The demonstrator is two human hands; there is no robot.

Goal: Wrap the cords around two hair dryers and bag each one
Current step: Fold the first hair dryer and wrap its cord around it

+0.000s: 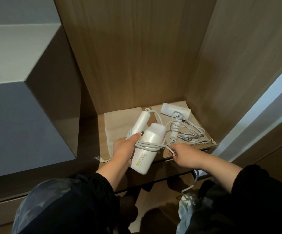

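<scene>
Where wood panels (133, 56) meet, a shelf (101, 129) bears bags (116, 125).

The held dryer (145, 149) in the left hand (122, 147) bears a yellow warning triangle (137, 164) and print (143, 158) too small to read. The far dryer (175, 109) beyond the right hand (183, 155) shows a yellow mark (188, 110)

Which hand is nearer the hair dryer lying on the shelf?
Right. The right hand pinches cord in front of the shelf dryer; the left hand is farther left, gripping the other dryer.

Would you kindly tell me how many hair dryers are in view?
2. The near dryer is held in the left hand; the far dryer lies at the shelf's back right.
</scene>
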